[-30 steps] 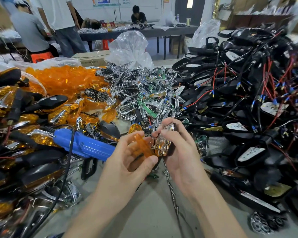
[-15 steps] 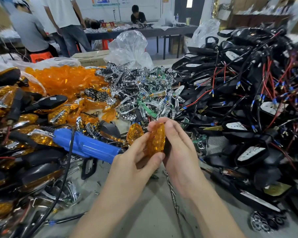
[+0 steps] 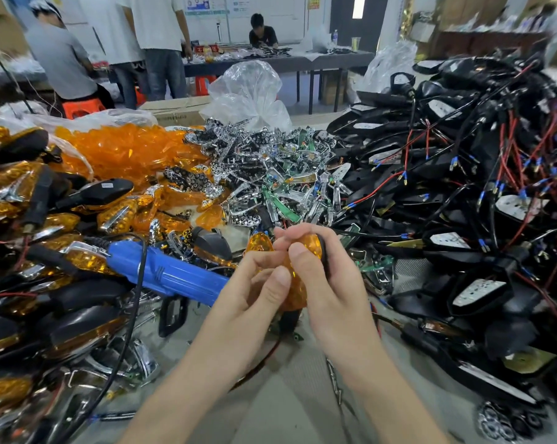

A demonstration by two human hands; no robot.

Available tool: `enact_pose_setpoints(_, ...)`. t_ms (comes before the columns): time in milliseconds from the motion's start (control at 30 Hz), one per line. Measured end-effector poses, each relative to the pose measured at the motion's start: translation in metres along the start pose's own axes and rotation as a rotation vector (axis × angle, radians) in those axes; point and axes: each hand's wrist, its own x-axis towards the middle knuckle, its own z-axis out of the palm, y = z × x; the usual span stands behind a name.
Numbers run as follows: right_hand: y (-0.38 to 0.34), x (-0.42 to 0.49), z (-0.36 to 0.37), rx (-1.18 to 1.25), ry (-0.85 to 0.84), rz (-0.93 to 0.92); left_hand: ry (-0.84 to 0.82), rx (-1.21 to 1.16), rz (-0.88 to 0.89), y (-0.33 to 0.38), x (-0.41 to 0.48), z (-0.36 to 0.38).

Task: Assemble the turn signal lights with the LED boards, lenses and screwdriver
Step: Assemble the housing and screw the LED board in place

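Since a second ago: the amber lens [image 3: 295,293] is no longer held apart in the left hand [image 3: 248,296]. It now sits over the chrome reflector piece that the right hand [image 3: 333,283] held bare, and the chrome is fully covered. Both hands have closed in on the one part.

Hands: the left pinches the lens, thumb laid on its near face and fingers curled toward it. The right grips the far side, fingertips folded over the upper end. The part is held in the air above the worktop [image 3: 286,398], just in front of the parts heaps, touching nothing else.

Orientation: the long axis runs near upright in view, upper end leaning right and away, lower end toward the wrists. The domed face is turned left and toward the camera. Which end is the pointed one: cannot tell, fingers cover both. A dark edge shows along the right rim; housing or cable, unclear.

Step in hand (judgement): seating the lens on the reflector.
- Squeeze evenly along the whole rim, not at one end, so it goes down flat.
- Check by feel that no edge stands proud and no wire is trapped.
- Keep the grip on the edges, off the face.

The screwdriver [image 3: 168,274] lies idle at left, its near end just behind the left hand. It is likely wanted only once the lens is seated.
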Motion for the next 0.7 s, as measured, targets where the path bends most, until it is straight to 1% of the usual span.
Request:
enact_pose_setpoints(100,0.001,-0.003,0.002,-0.077,-0.057,-0.025,-0.103,-0.189,-0.109,0.0,-0.001,-0.001)
enact_pose_setpoints(133,0.002,-0.005,0.003,-0.108,-0.07,-0.035,-0.123,-0.218,-0.118,0.0,-0.002,-0.002)
enact_pose_setpoints(200,0.004,-0.007,0.007,-0.151,-0.07,-0.074,-0.097,-0.173,-0.075,0.0,-0.003,-0.005)
enact_pose_setpoints(267,0.006,-0.011,0.013,-0.138,-0.05,-0.083,-0.025,-0.09,-0.015,0.002,-0.003,-0.005)
enact_pose_setpoints(367,0.007,-0.014,0.019,-0.009,-0.018,-0.063,0.021,0.049,0.127,0.004,-0.003,-0.001)
enact_pose_setpoints(467,0.006,-0.013,0.023,0.182,0.016,-0.04,0.065,0.093,0.208,0.004,-0.004,0.005)
enact_pose_setpoints(600,0.008,-0.012,0.027,0.338,0.05,0.008,0.125,0.189,0.251,0.002,-0.006,0.01)
enact_pose_setpoints(700,0.008,-0.012,0.027,0.415,0.08,0.043,0.144,0.227,0.221,0.002,-0.007,0.012)
